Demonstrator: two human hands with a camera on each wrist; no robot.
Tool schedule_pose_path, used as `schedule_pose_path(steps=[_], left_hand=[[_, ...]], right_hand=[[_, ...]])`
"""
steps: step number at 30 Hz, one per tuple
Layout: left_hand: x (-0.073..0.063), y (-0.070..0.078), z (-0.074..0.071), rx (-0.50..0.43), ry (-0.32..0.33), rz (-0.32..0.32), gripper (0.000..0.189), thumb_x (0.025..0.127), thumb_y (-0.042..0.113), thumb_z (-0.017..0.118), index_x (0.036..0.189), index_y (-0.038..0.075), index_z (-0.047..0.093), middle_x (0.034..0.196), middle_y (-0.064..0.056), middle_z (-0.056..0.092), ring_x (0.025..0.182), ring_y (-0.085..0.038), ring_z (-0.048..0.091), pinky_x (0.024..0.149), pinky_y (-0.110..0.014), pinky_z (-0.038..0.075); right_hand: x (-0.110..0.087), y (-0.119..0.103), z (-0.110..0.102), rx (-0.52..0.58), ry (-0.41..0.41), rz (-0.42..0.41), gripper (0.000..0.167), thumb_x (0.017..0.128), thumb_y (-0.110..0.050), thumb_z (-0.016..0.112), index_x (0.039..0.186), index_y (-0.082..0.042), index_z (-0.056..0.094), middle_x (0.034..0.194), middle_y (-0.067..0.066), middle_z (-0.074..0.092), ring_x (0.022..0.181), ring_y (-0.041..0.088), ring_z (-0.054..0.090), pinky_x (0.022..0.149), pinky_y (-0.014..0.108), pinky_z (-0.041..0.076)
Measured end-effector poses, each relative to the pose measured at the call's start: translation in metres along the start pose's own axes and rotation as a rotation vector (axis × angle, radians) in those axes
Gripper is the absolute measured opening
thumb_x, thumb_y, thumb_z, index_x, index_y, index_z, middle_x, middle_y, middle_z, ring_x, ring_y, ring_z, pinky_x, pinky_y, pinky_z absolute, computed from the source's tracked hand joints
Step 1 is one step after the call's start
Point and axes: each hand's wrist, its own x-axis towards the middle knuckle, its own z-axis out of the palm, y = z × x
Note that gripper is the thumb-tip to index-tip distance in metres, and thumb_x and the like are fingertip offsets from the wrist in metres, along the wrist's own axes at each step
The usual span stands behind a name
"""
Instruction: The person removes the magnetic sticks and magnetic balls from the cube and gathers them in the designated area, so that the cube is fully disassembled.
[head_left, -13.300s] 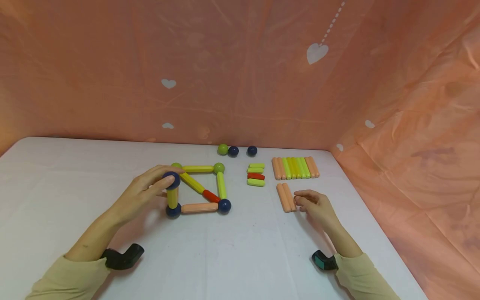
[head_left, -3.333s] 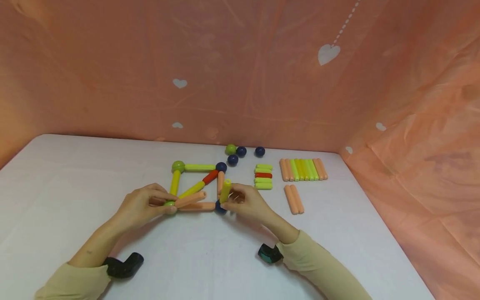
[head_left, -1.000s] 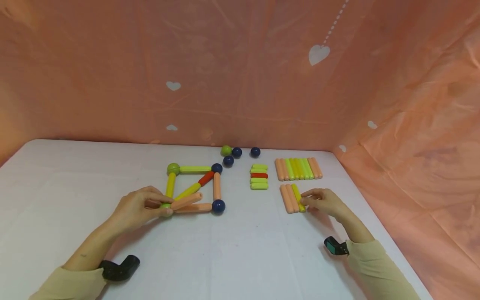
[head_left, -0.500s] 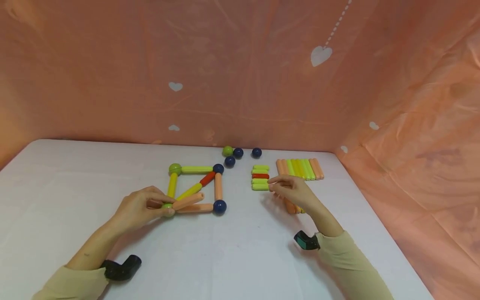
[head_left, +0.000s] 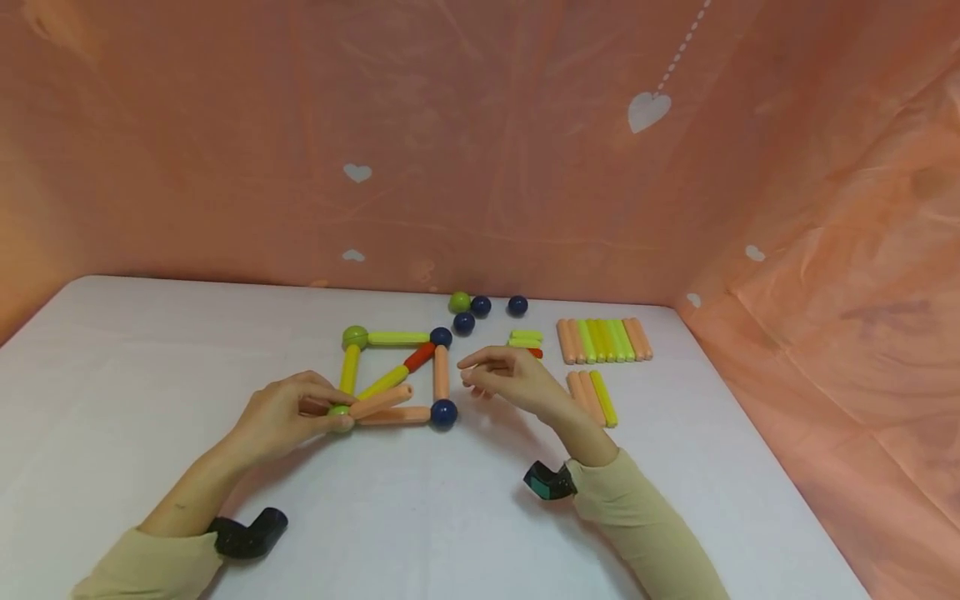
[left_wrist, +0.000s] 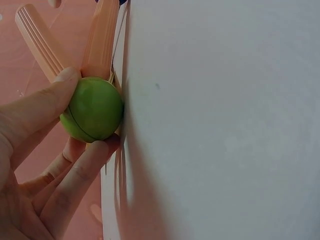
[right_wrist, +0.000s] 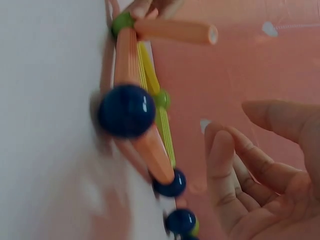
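Note:
A flat square of rods and balls lies on the table, with green balls on its left and navy balls on its right. My left hand pinches the near-left green ball between thumb and fingers. From that ball a peach rod slants up, its far end free. A two-part diagonal, yellow rod and red rod, crosses the square. My right hand holds nothing, thumb and fingers apart, just right of the near-right navy ball and the peach side rod.
Behind the square are a loose green ball and several navy balls. Short green and red rods are partly hidden by my right hand. Farther right lie a row of long rods and a smaller group with a yellow rod.
The right hand has taken the yellow rod from the near-right navy ball, laid it beside two peach rods, let go and come back left. The left hand keeps its pinch on the green ball.

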Motion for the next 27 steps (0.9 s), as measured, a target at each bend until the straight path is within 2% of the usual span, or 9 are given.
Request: schedule_pose_path(steps=[7,13,20,27], left_hand=[[0.000,0.001,0.001,-0.018,-0.003,-0.013,0.027,0.076,0.030,0.081,0.098,0.015,0.077,0.095,0.002,0.065,0.089,-0.022,0.065,0.076,-0.041,0.050],[0.001,0.001,0.000,-0.016,0.002,-0.003,0.025,0.076,0.029,0.081,0.097,0.016,0.077,0.094,0.003,0.065,0.088,-0.020,0.065,0.073,-0.037,0.049],[0.002,0.002,-0.001,-0.015,-0.001,0.011,0.025,0.076,0.028,0.081,0.097,0.016,0.077,0.094,0.002,0.065,0.089,-0.022,0.065,0.074,-0.039,0.050],[0.000,0.002,-0.002,-0.039,-0.010,-0.007,0.024,0.077,0.028,0.080,0.097,0.016,0.076,0.094,0.002,0.065,0.090,-0.023,0.067,0.076,-0.042,0.052]], right_hand=[[0.011,-0.010,0.022,0.048,-0.065,-0.041,0.027,0.093,-0.013,0.061,0.116,0.000,0.064,0.103,0.016,0.070,0.083,0.018,0.067,0.080,0.038,0.056],[0.020,-0.019,0.041,0.096,-0.144,-0.089,0.030,0.092,-0.015,0.064,0.118,0.001,0.063,0.098,0.016,0.072,0.088,0.022,0.070,0.082,0.028,0.055],[0.025,-0.022,0.056,0.052,-0.113,-0.102,0.026,0.089,-0.017,0.068,0.112,-0.005,0.069,0.100,0.009,0.071,0.086,0.007,0.066,0.077,0.022,0.053],[0.023,-0.013,0.056,0.045,-0.070,-0.083,0.024,0.092,-0.016,0.064,0.112,-0.003,0.069,0.104,0.011,0.069,0.088,0.006,0.062,0.078,0.020,0.052]])
